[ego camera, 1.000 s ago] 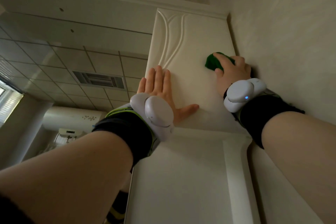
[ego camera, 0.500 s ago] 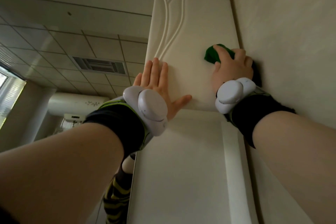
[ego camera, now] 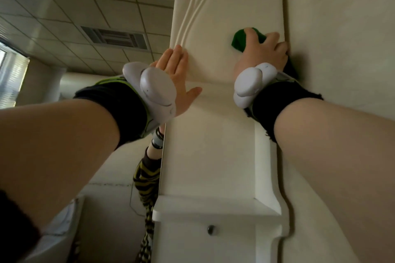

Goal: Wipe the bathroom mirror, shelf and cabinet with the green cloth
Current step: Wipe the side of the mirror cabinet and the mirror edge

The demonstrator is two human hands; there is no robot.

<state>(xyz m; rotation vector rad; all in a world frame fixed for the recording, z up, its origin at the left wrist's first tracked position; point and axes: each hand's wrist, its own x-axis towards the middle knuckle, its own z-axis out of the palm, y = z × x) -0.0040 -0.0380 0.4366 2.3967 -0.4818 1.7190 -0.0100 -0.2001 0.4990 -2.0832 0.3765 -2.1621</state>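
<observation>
Two hands on the cabinet [ego camera: 224, 6], seen from below. Right hand [ego camera: 261, 55]: grip closed round the bunched cloth [ego camera: 238, 41], fingers curled over it, pressing it to the cabinet's upper panel at its right edge, just beside the wall [ego camera: 342, 28]. Bunching probably gives a firm pad for rubbing into that corner. Left hand [ego camera: 174, 74]: grip open and empty, palm and straight fingers flat on the same panel at the cabinet's left edge, thumb spread, apparently bracing the body during the high reach. Shelf [ego camera: 213, 209] juts from the cabinet well below both hands, with a knob [ego camera: 211, 229] under it. Step in hand, by judgement: wiping the cabinet front.
</observation>
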